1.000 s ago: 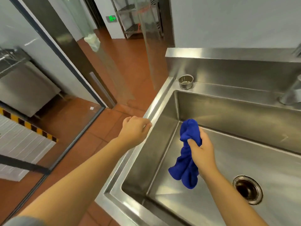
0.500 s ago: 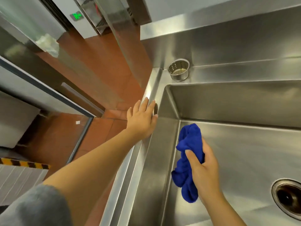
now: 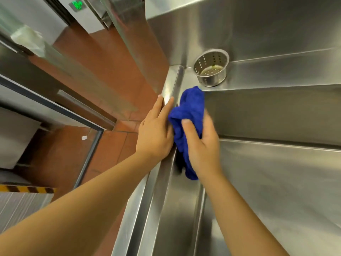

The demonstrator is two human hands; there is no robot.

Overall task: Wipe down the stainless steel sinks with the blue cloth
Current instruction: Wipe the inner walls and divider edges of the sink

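My right hand (image 3: pixel 202 146) grips the bunched blue cloth (image 3: pixel 188 111) and holds it against the upper left wall of the stainless steel sink (image 3: pixel 267 172), near the far left corner. The cloth's top reaches the rim; its tail hangs down below my wrist. My left hand (image 3: pixel 155 133) rests flat on the sink's left rim (image 3: pixel 147 209), fingers straight and pointing away from me, right beside the cloth.
A perforated steel strainer cup (image 3: pixel 212 70) stands on the ledge at the sink's far left corner, under the steel backsplash (image 3: pixel 258 24). To the left is red tiled floor (image 3: pixel 114 58), a glass door frame and a hazard-striped edge (image 3: pixel 27 189).
My right hand has carried the cloth up from the basin floor to the left wall by the rim. My left hand has slid forward along the rim. The view has moved closer.
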